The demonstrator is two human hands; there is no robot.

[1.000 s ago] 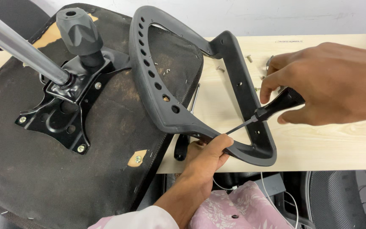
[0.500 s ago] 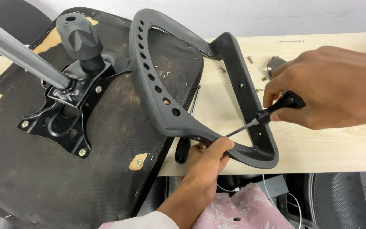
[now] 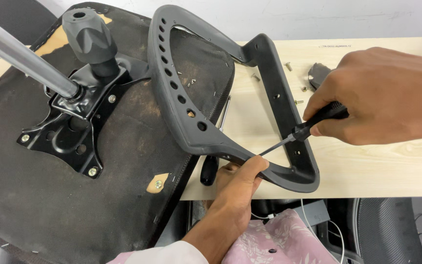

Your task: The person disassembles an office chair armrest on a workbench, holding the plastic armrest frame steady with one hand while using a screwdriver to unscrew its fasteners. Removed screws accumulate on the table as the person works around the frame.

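An upturned black chair seat (image 3: 50,195) lies across a pale wooden table (image 3: 367,166), with a black metal base plate (image 3: 74,132) and a silver post (image 3: 15,54) bolted to it. A dark grey plastic armrest frame (image 3: 181,112) stands on the seat's edge. My left hand (image 3: 238,183) grips the frame's lower bar from below. My right hand (image 3: 382,95) holds a black-handled screwdriver (image 3: 313,124), its thin shaft angled down-left with the tip at the frame's lower bar beside my left fingers.
Several loose screws (image 3: 289,66) and a small dark part (image 3: 318,73) lie on the table behind the armrest. A second black tool handle (image 3: 209,169) rests at the seat's edge. Below the table are pink patterned cloth (image 3: 279,239), cables and a black mesh surface (image 3: 391,230).
My right hand has shifted slightly, settling the screwdriver tip against the armrest's lower bar. My left hand keeps its grip there. The view moved a little.
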